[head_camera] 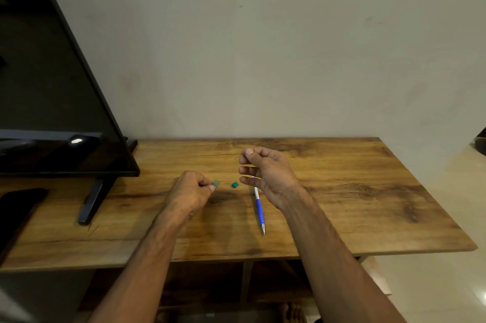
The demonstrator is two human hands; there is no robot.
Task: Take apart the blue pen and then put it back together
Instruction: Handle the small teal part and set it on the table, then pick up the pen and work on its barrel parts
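The pen [259, 208] lies on the table [342, 191] just below centre frame, tip toward you, its far end hidden under your right hand [268, 173], and it looks partly stripped: you have small pieces off it already. A small teal piece [234, 185] sits on the wood just left of the pen's far end, apart from it. Your left hand [190, 191], left of centre, has thumb and forefinger pinched shut on a pale, see-through piece [216, 183], other fingers curled in. Your right hand hovers above the pen, thumb and forefinger closed on something thin and dark, too small to name, perhaps a spring or wire; its lower fingers are loosely spread. So the taking apart seems well begun, maybe not finished, and all the reassembly is left. A dark screen [52, 86] stands at the left of the frame
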